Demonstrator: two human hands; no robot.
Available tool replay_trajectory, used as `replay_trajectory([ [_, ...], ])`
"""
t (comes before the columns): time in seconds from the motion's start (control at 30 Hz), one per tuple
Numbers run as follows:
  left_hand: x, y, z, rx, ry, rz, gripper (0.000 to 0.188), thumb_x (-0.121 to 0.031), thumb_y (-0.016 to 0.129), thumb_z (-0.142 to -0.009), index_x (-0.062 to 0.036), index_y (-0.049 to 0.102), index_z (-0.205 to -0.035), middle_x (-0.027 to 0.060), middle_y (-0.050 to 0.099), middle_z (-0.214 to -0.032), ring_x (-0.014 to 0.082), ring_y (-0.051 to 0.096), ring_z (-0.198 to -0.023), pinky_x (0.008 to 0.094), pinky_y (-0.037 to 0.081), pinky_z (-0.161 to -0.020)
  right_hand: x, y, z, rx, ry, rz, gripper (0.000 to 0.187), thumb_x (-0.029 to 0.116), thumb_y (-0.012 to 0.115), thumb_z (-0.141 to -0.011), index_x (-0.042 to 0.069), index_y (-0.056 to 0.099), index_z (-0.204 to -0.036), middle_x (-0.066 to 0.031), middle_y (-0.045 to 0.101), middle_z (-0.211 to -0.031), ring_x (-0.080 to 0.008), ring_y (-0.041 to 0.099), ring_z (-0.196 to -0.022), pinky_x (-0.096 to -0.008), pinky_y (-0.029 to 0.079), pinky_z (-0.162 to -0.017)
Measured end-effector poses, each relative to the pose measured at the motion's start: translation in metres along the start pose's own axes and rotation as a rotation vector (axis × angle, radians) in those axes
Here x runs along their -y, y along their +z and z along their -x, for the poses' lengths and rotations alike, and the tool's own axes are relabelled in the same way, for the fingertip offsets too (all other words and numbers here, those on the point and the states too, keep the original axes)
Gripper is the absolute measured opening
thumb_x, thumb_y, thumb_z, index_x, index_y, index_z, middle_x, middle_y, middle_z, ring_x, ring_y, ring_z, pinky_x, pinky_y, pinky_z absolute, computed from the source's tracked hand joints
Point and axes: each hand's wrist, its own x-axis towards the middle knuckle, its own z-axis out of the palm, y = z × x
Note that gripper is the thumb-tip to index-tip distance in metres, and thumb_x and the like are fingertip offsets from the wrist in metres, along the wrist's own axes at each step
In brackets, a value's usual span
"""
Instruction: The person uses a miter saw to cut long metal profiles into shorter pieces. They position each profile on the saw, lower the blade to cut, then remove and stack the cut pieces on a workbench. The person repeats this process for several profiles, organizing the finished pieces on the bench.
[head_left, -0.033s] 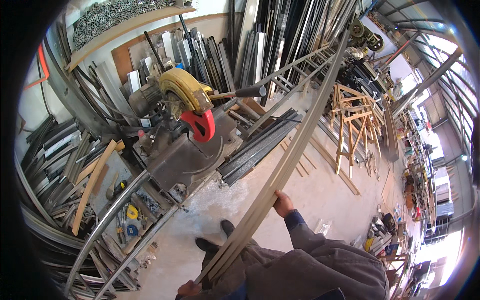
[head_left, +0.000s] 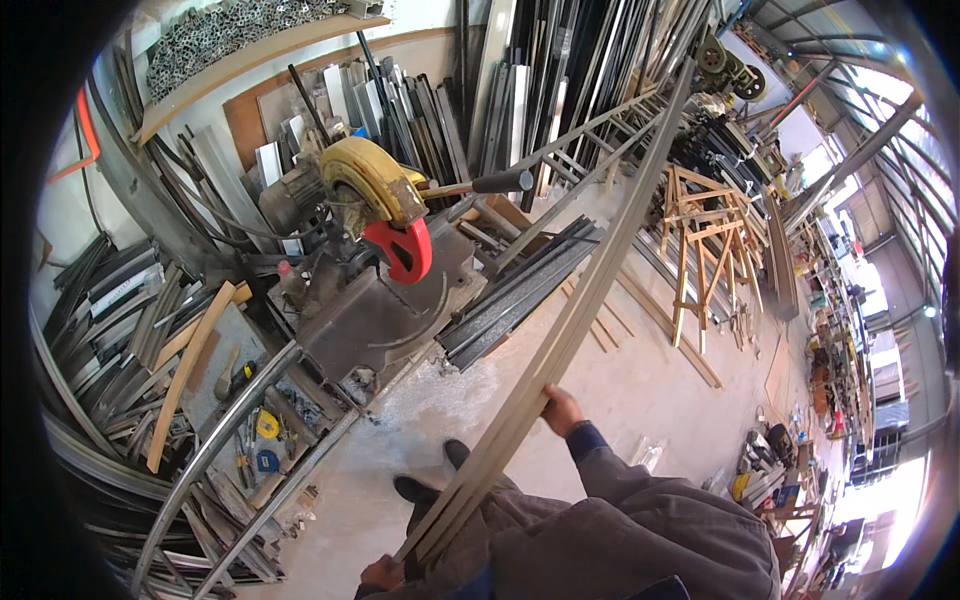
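A long bundle of beige-grey profile strips (head_left: pixel 560 372) slants from the lower left up to the far upper right, passing in front of my body. At its near end my left hand (head_left: pixel 382 572) is closed around the strips, the fingers partly cut off by the lower edge. Farther along, my right hand (head_left: pixel 563 410) grips the bundle's right side, its thumb showing and the other fingers hidden beneath. Left of the bundle stands a cut-off saw with a yellow blade guard (head_left: pixel 372 180), a red lower guard (head_left: pixel 402 252) and a black handle (head_left: pixel 502 182).
A curved metal tube (head_left: pixel 215 440) and a bench with a yellow tape measure (head_left: pixel 267 424) lie to the left. Dark profiles (head_left: pixel 520 295) rest beyond the saw. A ladder (head_left: pixel 590 150) lies farther back. Wooden frames (head_left: pixel 705 250) are piled at the right.
Both hands have shifted very slightly, the left one up and to the right, the right one a little left and down. The strips have barely moved.
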Motion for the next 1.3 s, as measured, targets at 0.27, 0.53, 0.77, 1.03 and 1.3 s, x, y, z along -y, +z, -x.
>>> replay_trajectory([
  [0.27, -0.175, -0.079, -0.01, -0.33, 0.402, 0.008, 0.058, -0.063, 0.056, -0.088, -0.0068, 0.06, -0.102, 0.022, 0.067, -0.079, 0.0439, 0.065, -0.077, 0.0532, 0.05, -0.067, -0.132, 0.116, 0.104, 0.104, 0.314, -0.205, 0.051, 0.032, 0.065, -0.093, 0.001, 0.053, -0.131, -0.0158, 0.059, -0.129, -0.0338, 0.054, -0.119, -0.0506, 0.042, -0.103],
  [0.53, -0.061, -0.065, 0.028, -0.006, 0.514, 0.124, 0.057, -0.056, 0.061, -0.087, -0.0033, 0.061, -0.109, 0.0232, 0.067, -0.101, 0.0427, 0.064, -0.095, 0.0506, 0.05, -0.079, -0.129, 0.086, 0.069, -0.084, 0.189, -0.114, 0.036, 0.018, 0.063, -0.091, -0.003, 0.057, -0.12, -0.0147, 0.063, -0.114, -0.03, 0.061, -0.104, -0.0454, 0.05, -0.093],
  [0.77, 0.222, 0.012, 0.15, 0.078, 0.028, -0.106, 0.056, -0.057, 0.069, -0.079, -0.0049, 0.066, -0.1, 0.0151, 0.07, -0.089, 0.0364, 0.068, -0.086, 0.0478, 0.054, -0.075, -0.153, 0.091, 0.074, 0.024, 0.288, -0.211, 0.033, 0.013, 0.061, -0.092, -0.006, 0.058, -0.119, -0.0134, 0.064, -0.115, -0.0279, 0.06, -0.107, -0.0409, 0.048, -0.095],
  [1.03, 0.226, -0.01, 0.196, -0.172, -0.223, 0.08, 0.062, -0.062, 0.078, -0.067, -0.0047, 0.065, -0.084, 0.0141, 0.069, -0.075, 0.0347, 0.067, -0.075, 0.0426, 0.054, -0.069, -0.101, 0.108, 0.067, -0.04, 0.185, -0.098, 0.032, 0.014, 0.066, -0.088, -0.004, 0.061, -0.115, -0.0136, 0.066, -0.113, -0.0278, 0.061, -0.106, -0.0432, 0.047, -0.098],
  [1.3, 0.072, -0.043, 0.094, -0.244, -0.149, 0.078, 0.055, -0.059, 0.067, -0.08, -0.0047, 0.062, -0.088, 0.019, 0.067, -0.081, 0.04, 0.066, -0.079, 0.0479, 0.051, -0.069, -0.004, 0.04, -0.08, -0.196, -0.011, -0.09, 0.032, 0.017, 0.065, -0.088, 0.0, 0.062, -0.115, -0.0106, 0.067, -0.103, -0.0256, 0.063, -0.097, -0.0417, 0.051, -0.089],
])
